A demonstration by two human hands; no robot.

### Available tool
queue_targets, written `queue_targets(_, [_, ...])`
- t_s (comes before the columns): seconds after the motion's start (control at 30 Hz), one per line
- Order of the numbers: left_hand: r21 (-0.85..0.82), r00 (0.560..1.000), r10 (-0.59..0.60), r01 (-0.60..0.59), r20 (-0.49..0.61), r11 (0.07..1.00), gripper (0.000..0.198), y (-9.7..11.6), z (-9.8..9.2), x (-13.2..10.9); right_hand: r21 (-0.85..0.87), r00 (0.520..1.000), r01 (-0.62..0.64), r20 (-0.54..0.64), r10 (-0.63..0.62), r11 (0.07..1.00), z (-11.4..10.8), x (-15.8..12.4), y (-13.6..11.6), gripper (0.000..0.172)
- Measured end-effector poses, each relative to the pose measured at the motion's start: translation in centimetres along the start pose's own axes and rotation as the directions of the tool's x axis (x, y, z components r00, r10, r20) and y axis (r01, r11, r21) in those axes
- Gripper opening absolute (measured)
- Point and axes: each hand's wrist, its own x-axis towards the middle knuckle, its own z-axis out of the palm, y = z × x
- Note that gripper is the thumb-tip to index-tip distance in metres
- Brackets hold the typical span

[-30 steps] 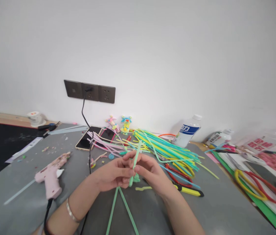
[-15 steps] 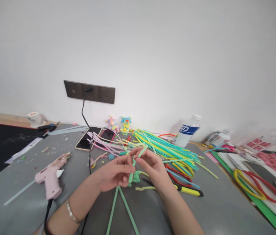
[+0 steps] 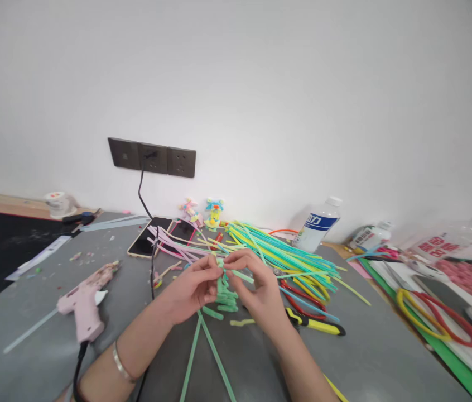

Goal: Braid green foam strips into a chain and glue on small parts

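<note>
My left hand (image 3: 192, 287) and my right hand (image 3: 256, 287) meet over the grey table (image 3: 386, 357), both pinching a green pipe cleaner (image 3: 222, 290) that is bent into small folded loops between them. Its two long green tails (image 3: 206, 357) run down toward me across the table. A silver bracelet sits on my left wrist. Behind my hands lies a heap of green, yellow and blue pipe cleaners (image 3: 286, 254), with a smaller bunch of pink ones (image 3: 173, 243) to the left.
A pink glue gun (image 3: 83, 304) lies at left, its black cord running to a wall socket (image 3: 152, 158). Two phones (image 3: 158, 237), small figures (image 3: 213, 212), a water bottle (image 3: 317, 223), a yellow utility knife (image 3: 315, 322) and red-yellow loops (image 3: 437, 318) surround me.
The straight green pipe cleaner held upright has been folded down into small loops between my fingers. Both hands have shifted slightly up and away from me.
</note>
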Motion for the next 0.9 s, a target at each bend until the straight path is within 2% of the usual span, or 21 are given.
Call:
queue_targets(0.27, [-0.001, 0.995, 0.095, -0.095, -0.028, 0.995, 0.033, -0.08, -0.12, 0.10, -0.104, 0.996, 0.084, 0.015, -0.083, 0.991, 0.10, -0.22, 0.12, 0.013])
queue_targets(0.43, [-0.019, 0.992, 0.115, -0.116, -0.052, 0.993, 0.032, 0.06, -0.27, 0.11, -0.179, 0.992, 0.127, 0.039, -0.122, 0.976, 0.18, -0.39, 0.29, 0.017])
queue_targets(0.6, [-0.051, 0.987, 0.136, -0.141, -0.085, 0.989, 0.032, 0.20, -0.16, 0.16, -0.313, 0.971, 0.240, 0.056, -0.234, 0.919, 0.21, -0.43, 0.44, 0.025])
queue_targets(0.73, [-0.063, 0.981, 0.170, -0.176, -0.091, 0.982, 0.032, 0.09, -0.05, 0.30, -0.388, 0.953, 0.294, 0.047, -0.300, 0.874, 0.37, -0.38, 0.49, 0.019])
queue_targets(0.9, [-0.063, 0.980, 0.170, -0.177, -0.102, 0.982, 0.034, -0.03, 0.09, 0.31, -0.382, 0.955, 0.288, 0.050, -0.291, 0.878, 0.56, -0.51, 0.43, 0.014])
